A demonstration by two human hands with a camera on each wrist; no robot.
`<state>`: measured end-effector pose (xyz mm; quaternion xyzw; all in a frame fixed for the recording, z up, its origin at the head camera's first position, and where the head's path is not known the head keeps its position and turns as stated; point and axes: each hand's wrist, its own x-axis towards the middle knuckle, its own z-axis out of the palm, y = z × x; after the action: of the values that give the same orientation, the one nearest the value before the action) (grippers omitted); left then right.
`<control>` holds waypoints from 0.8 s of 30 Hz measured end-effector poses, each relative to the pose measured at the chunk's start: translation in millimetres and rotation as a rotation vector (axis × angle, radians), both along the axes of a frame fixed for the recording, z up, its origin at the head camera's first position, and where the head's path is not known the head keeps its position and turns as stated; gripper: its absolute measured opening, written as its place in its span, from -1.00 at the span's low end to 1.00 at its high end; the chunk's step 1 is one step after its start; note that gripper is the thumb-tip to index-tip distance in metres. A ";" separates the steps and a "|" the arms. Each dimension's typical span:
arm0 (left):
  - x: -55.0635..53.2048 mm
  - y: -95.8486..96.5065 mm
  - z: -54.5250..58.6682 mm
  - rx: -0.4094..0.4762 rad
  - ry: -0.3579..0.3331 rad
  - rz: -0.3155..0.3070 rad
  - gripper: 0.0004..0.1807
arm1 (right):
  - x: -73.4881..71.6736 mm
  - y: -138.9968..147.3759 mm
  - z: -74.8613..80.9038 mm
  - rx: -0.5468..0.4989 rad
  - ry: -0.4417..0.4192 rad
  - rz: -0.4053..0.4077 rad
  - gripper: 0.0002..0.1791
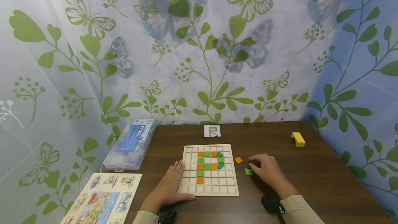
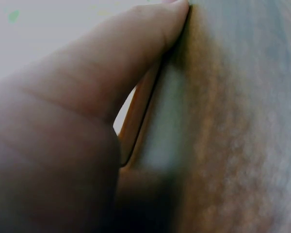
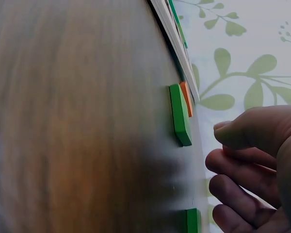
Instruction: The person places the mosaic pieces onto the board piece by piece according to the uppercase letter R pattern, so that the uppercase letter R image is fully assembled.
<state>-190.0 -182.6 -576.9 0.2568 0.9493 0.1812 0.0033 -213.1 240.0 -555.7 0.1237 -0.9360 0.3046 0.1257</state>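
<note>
A pale wooden grid board (image 1: 230,179) lies on the table, with orange and green tiles in a P shape and two dark green rounded pieces (image 1: 220,165) at its right. My left hand (image 1: 166,186) rests along the board's left edge, thumb (image 2: 136,34) lying at the front edge. Right of the board lie a loose orange tile (image 1: 238,160) and a green tile (image 1: 248,171). Just above the table near them is my right hand (image 1: 268,170), fingers loosely bent and holding nothing. Another green piece (image 3: 193,221) shows low in the right wrist view.
A small pattern card (image 1: 212,131) lies behind the board. At left are a clear plastic case (image 1: 129,148) with a blue label and a picture puzzle board (image 1: 104,196). A yellow arch block (image 1: 298,139) stands far right on the brown table (image 1: 264,134).
</note>
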 end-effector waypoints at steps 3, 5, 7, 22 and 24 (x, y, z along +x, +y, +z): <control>-0.4 0.0 -0.2 0.007 0.010 -0.008 0.47 | 0.0 2.3 -0.3 0.015 -0.012 0.010 -0.79; -0.5 0.2 -0.5 0.010 0.017 -0.013 0.46 | -0.1 3.6 -1.0 0.024 -0.020 0.017 -0.77; -0.3 0.5 -0.6 0.013 0.018 -0.018 0.46 | 0.3 4.4 -1.7 0.032 -0.031 0.025 -0.76; -1.6 -1.9 -4.6 -0.003 0.010 -0.006 0.48 | -2.9 4.6 -2.2 0.027 -0.078 0.061 -0.69; -2.1 -2.4 -5.4 -0.006 0.007 -0.003 0.49 | -2.9 4.5 -1.8 0.030 -0.086 0.061 -0.67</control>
<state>-192.1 -185.0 -582.3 0.2589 0.9495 0.1774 0.0010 -216.1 244.5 -557.5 0.1409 -0.9407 0.2994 0.0741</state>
